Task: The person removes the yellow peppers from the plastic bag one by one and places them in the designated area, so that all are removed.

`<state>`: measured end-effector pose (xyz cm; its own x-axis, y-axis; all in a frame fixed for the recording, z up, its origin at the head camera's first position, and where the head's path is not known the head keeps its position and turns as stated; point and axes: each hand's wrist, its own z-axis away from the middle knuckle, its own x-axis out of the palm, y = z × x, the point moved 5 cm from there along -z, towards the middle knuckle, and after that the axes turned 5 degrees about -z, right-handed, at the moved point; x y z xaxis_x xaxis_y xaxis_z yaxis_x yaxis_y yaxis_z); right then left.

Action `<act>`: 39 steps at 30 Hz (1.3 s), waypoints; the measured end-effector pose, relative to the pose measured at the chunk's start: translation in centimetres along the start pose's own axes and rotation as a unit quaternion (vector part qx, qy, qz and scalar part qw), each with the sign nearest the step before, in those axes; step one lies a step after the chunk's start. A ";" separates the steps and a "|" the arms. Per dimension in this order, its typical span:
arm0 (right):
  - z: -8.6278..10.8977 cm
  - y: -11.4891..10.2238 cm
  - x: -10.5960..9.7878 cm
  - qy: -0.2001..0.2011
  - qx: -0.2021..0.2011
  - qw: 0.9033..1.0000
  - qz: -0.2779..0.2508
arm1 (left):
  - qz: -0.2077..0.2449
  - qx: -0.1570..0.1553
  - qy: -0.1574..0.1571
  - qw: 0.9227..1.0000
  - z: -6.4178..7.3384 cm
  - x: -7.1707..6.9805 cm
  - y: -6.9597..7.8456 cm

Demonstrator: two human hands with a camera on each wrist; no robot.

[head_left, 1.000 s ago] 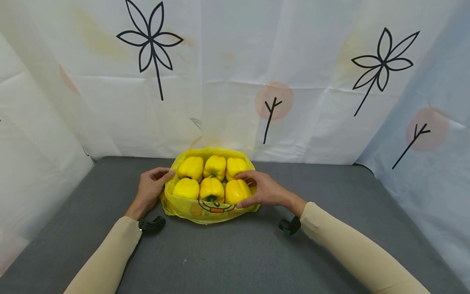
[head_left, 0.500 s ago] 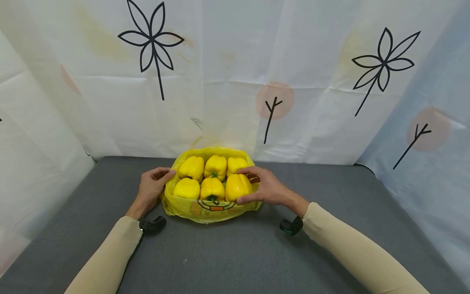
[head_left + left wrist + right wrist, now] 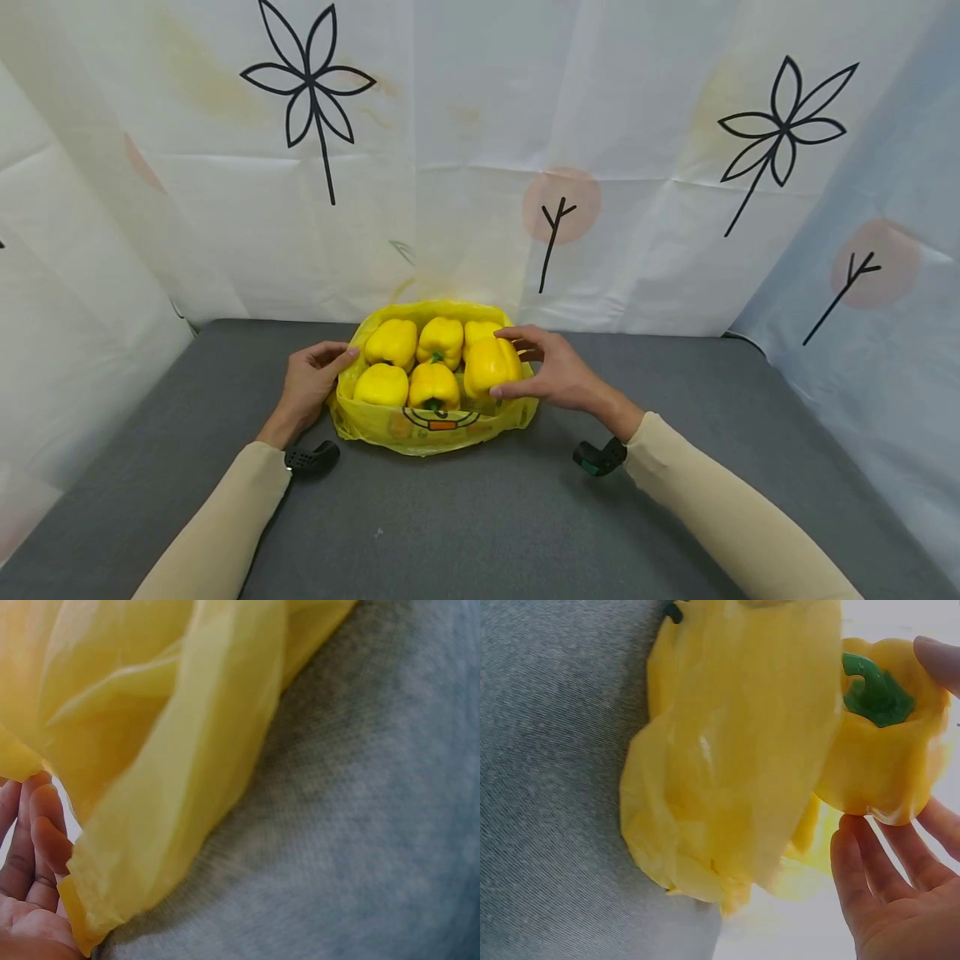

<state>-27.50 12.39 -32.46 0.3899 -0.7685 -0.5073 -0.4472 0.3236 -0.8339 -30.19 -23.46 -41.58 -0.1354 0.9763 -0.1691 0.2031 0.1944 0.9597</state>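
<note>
Right hand (image 3: pixel 558 372), fingers (image 3: pixel 849 866) wide-curled, grips blocky yellow bell pepper (image 3: pixel 489 367); left hand (image 3: pixel 306 382) pinches thin yellow plastic bag (image 3: pixel 362 423); apparent lift-out next needs rim clearance.

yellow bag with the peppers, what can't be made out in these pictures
Head view: the bottom inside the yellow bag, hidden by the peppers.
Head view: the back right pepper, partly covered by the held pepper.
Right wrist view: one side of the held pepper, behind the yellow bag.
Left wrist view: the left grip, cut off by the left and bottom edges.
</note>
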 end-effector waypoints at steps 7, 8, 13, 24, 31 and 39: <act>0.1 0.0 -1.8 0.030 0.015 0.999 -0.024 | -0.001 0.003 -0.001 1.000 0.1 0.0 0.0; 0.2 0.0 -2.1 0.034 0.014 0.999 -0.026 | -0.001 0.003 -0.002 1.000 0.1 0.0 0.0; 0.5 0.1 -3.4 0.050 0.022 0.998 -0.038 | 0.001 0.001 -0.002 1.000 0.1 0.0 0.1; 0.8 2.0 -6.1 0.074 0.069 0.994 -0.041 | 0.008 -0.003 -0.005 1.000 0.3 0.1 0.2; 0.7 3.2 -7.5 0.085 0.087 0.992 -0.023 | 0.009 -0.002 -0.005 1.000 0.2 0.0 0.1; 0.5 4.7 -8.6 0.088 0.125 0.988 -0.025 | 0.007 0.001 -0.010 1.000 0.0 0.1 0.0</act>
<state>-32.54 20.83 -32.14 0.2508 -0.8638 -0.4370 -0.2097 0.3922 -0.8957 -30.17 -23.37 -41.65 -0.1132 0.9807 -0.1597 0.2064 0.1804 0.9617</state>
